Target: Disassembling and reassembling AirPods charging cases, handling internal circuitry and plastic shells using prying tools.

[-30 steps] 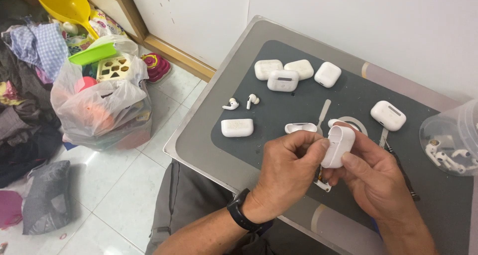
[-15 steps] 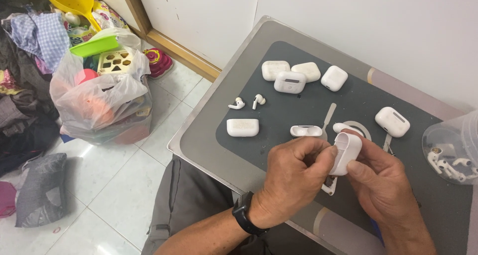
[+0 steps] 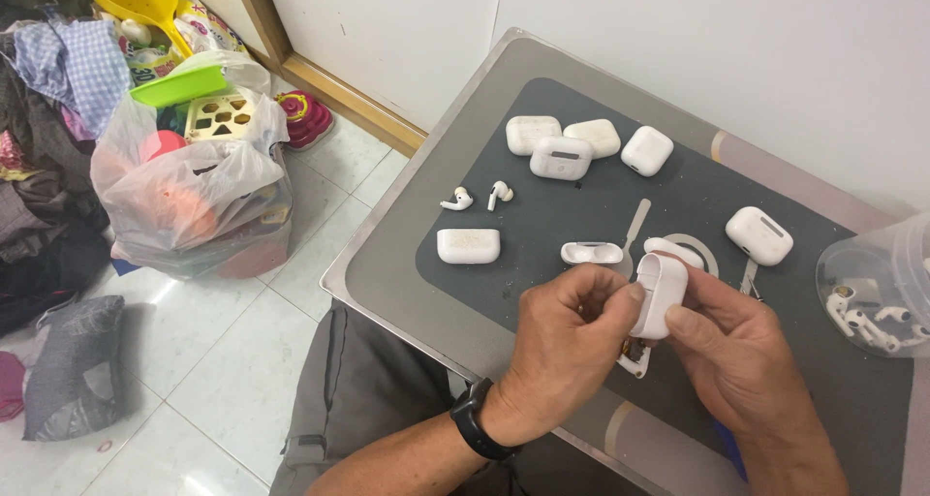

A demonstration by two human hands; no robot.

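Both of my hands hold a white earbud case [image 3: 661,293] upright over the dark mat [image 3: 542,215]. My left hand [image 3: 562,346], with a black watch on its wrist, pinches the case's left side. My right hand [image 3: 736,346] supports it from the right and below. Two loose white earbuds [image 3: 475,198] lie on the mat to the left. A closed case [image 3: 468,245] and a shallow open case half [image 3: 592,253] lie near my left hand.
Several more white cases [image 3: 562,152] sit at the mat's far side and one [image 3: 759,234] to the right. A clear tub of earbuds [image 3: 877,288] stands at the right edge. A flat metal tool [image 3: 635,227] lies on the mat. A plastic bag of toys [image 3: 194,186] sits on the floor.
The view has shifted slightly. My hands keep the case between them, with the fingers of the left hand shifting a little on it.
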